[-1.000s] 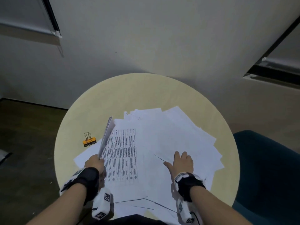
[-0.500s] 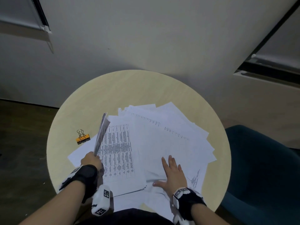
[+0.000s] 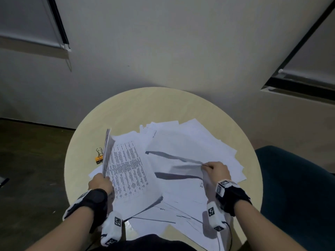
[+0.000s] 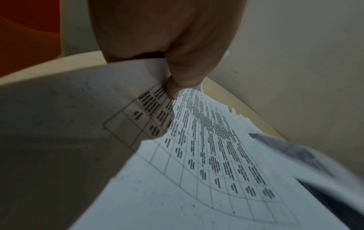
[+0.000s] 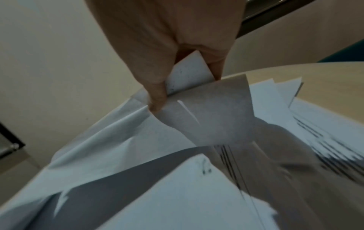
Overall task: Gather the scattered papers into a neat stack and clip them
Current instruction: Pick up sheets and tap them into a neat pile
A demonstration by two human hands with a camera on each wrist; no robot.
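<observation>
Several white papers [image 3: 183, 147] lie fanned over the round table [image 3: 126, 113]. My left hand [image 3: 100, 182] grips a thin bunch of sheets [image 3: 107, 151] by its near end and holds it on edge at the left of the pile; the left wrist view shows my thumb [image 4: 177, 84] pressed on a printed table sheet [image 4: 206, 155]. My right hand [image 3: 216, 169] pinches the right edge of a few sheets [image 3: 177, 167] and lifts them off the pile; in the right wrist view my fingers [image 5: 157, 96] clamp folded paper [image 5: 206, 112]. An orange binder clip [image 3: 98, 157] lies left of the bunch.
A dark teal chair [image 3: 293, 187] stands right of the table. Behind the table rises a plain wall [image 3: 163, 51] with window blinds [image 3: 27, 24] at left. Dark floor [image 3: 30, 169] lies to the left. Some sheets [image 3: 208, 236] overhang the near table edge.
My right hand went from lying flat on the pile to pinching sheets farther right and lifting them. The left hand kept its hold on the upright bunch.
</observation>
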